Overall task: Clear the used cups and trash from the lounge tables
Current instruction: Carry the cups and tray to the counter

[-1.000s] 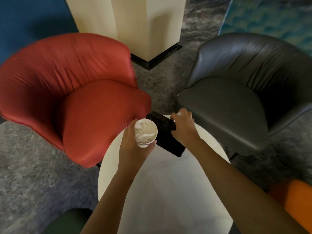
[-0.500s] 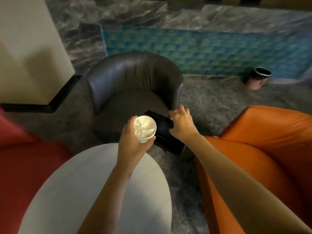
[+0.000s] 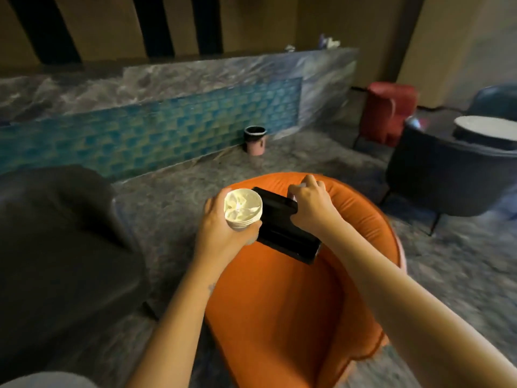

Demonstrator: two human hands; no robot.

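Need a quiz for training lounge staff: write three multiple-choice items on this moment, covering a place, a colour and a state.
1. Where is the pink bin? A) on a table B) on the floor by the teal tiled wall C) on a shelf
2. Which colour is the chair beneath the black tray? A) orange B) green C) white
3. The left hand is: A) empty B) pointing C) gripping stacked white cups
Answers: B, it stands at the wall's foot; A, orange seat shows below; C, it wraps the stack.
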